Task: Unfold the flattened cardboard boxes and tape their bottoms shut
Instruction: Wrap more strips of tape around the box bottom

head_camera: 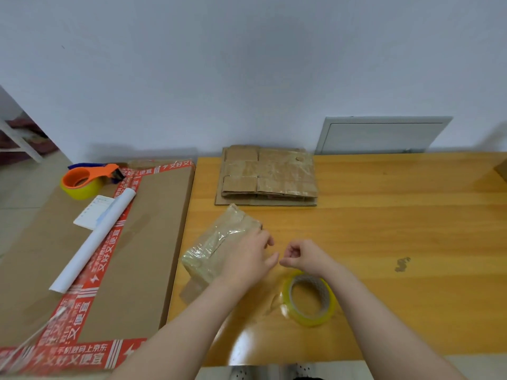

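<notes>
Two bare forearms of yours angle up from the bottom edge and converge over the near part of the bench (384, 229).

Your left grip (247, 259): palm down on the small cardboard box (205, 248). Fingers are fairly straight and laid across its top, fingertips just past the right edge, thumb pointing right. It is released, pressing flat rather than clasping. The forearm runs down and to the left.

Small cardboard box: sits on the bench near its left edge, left of centre and just in front of you. It is turned at an angle, set up rather than flat, its top skinned in glossy clear tape.

Your right grip (304, 256): just beside the left one, knuckles up, fingers curled in. Thumb and forefinger tips are drawn together and aimed at the left thumb, nearly touching it. Whether it pinches a clear tape end or nothing, you cannot tell from this view.

Tape roll (310, 319): yellowish clear, lying flat on the bench under your right wrist, with a loose clear tail on its left side.

Stack of flattened boxes (269, 174): far side of the bench by the wall, well apart from both grips.

Left of the bench: a large flat carton (153, 229) edged in red printed tape. It carries an orange tape dispenser (87, 179), a white paper roll (93, 239) and a paper slip (90, 212). A grey panel (381, 135) leans at the wall behind the bench.
</notes>
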